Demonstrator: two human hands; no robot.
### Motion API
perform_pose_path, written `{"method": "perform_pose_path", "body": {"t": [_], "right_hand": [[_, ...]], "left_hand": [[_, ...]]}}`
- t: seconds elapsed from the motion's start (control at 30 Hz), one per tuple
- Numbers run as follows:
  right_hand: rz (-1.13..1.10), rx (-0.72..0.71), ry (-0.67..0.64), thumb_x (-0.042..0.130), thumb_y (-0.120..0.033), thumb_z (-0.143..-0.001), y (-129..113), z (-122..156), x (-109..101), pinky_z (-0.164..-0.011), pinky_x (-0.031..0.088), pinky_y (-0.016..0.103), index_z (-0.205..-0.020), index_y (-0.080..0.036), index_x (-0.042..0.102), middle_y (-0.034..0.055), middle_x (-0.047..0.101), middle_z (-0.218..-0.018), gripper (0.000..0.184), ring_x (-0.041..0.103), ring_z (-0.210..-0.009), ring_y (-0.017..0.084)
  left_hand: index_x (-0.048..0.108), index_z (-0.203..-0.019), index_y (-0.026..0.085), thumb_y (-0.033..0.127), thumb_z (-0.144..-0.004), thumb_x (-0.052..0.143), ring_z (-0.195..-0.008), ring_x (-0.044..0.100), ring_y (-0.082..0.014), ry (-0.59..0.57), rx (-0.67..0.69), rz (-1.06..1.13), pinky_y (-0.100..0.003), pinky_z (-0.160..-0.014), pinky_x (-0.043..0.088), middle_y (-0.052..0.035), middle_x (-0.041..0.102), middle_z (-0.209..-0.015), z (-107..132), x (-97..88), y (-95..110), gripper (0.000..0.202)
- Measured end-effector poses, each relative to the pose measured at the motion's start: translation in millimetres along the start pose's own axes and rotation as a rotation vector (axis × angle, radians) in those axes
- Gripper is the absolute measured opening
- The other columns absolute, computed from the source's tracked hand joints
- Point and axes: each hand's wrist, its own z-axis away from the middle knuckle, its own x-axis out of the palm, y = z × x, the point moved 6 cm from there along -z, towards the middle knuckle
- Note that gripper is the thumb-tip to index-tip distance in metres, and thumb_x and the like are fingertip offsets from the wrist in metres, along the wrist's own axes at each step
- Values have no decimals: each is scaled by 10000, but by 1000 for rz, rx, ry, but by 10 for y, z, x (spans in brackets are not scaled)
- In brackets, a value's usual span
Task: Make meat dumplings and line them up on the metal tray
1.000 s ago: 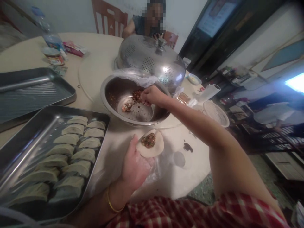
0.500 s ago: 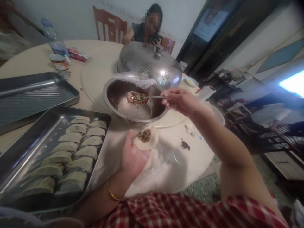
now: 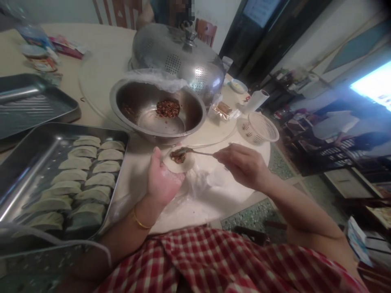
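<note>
My left hand [image 3: 165,179] cradles a round dumpling wrapper [image 3: 175,167] on its palm and fingers. A mound of chopped filling [image 3: 177,157] lies on the wrapper. My right hand [image 3: 244,165] is closed around the handle of a spoon [image 3: 200,153], whose bowl rests on that filling. Just beyond my hands stands a steel mixing bowl [image 3: 159,132] with a clump of filling [image 3: 168,109] inside. To the left, a metal tray [image 3: 58,142] holds two rows of folded dumplings [image 3: 75,163].
A perforated steel dome lid [image 3: 183,53] is behind the bowl. Another tray [image 3: 39,97] sits at the left. A plastic basket [image 3: 262,128], a foil packet [image 3: 222,109] and a paper roll [image 3: 257,101] are on the right. Across the table is a person [image 3: 171,10].
My right hand has brought the spoon down from over the bowl to the wrapper in my left hand. The camera view has tilted downward and shifted.
</note>
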Motion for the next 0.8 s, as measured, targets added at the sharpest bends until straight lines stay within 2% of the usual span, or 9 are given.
{"method": "perform_pose_path", "body": {"t": [0.17, 0.33, 0.47, 0.57, 0.7, 0.8], "right_hand": [[-19, 100, 53, 556, -117, -929, 70, -27, -87, -590, 535, 223, -972, -172, 686, 34, 738, -772, 148, 683, -658, 115], [-140, 262, 81, 594, -162, -920, 168, 22, -99, -591, 543, 217, -963, -189, 705, 12, 751, -777, 122, 688, -647, 106], [-166, 267, 57, 601, -155, -913, 202, 41, -44, -585, 532, 204, -956, -178, 718, 12, 758, -786, 126, 688, -651, 97], [-174, 283, 73, 613, -155, -909, 233, 61, -57, -604, 529, 199, -949, -180, 728, 10, 754, -785, 125, 684, -663, 92], [-370, 383, 139, 637, -178, -909, 325, 133, -63, -631, 549, 184, -978, -217, 730, -14, 739, -763, 123, 686, -675, 81], [-573, 486, 169, 656, -234, -904, 400, 188, 38, -592, 558, 179, -950, -227, 731, -22, 727, -731, 89, 672, -639, 77]], "left_hand": [[634, -1220, 119, 511, -1020, 273, -1139, 663, -217, -39, -1, -8, -343, -1034, 499, -75, 771, -1002, 13, 40, -1, 569], [610, -1231, 76, 533, -1007, 304, -1140, 666, -231, -56, 24, -21, -373, -1081, 455, -100, 762, -1010, 22, 38, 16, 594], [588, -1277, 87, 520, -1001, 335, -1152, 656, -233, -76, 16, -15, -376, -1090, 440, -124, 748, -1058, -1, 23, 12, 573], [621, -1238, 96, 521, -1001, 321, -1150, 655, -226, -83, 13, -33, -373, -1089, 443, -111, 748, -1086, -17, 17, 12, 571], [671, -1146, 106, 492, -1015, 293, -1182, 638, -226, -88, 15, -25, -364, -1089, 447, -84, 754, -1090, -13, 34, 17, 556], [682, -1116, 90, 476, -1017, 300, -1200, 628, -244, -115, 0, -17, -368, -1083, 453, -101, 754, -1082, -3, 54, 4, 553]]}}
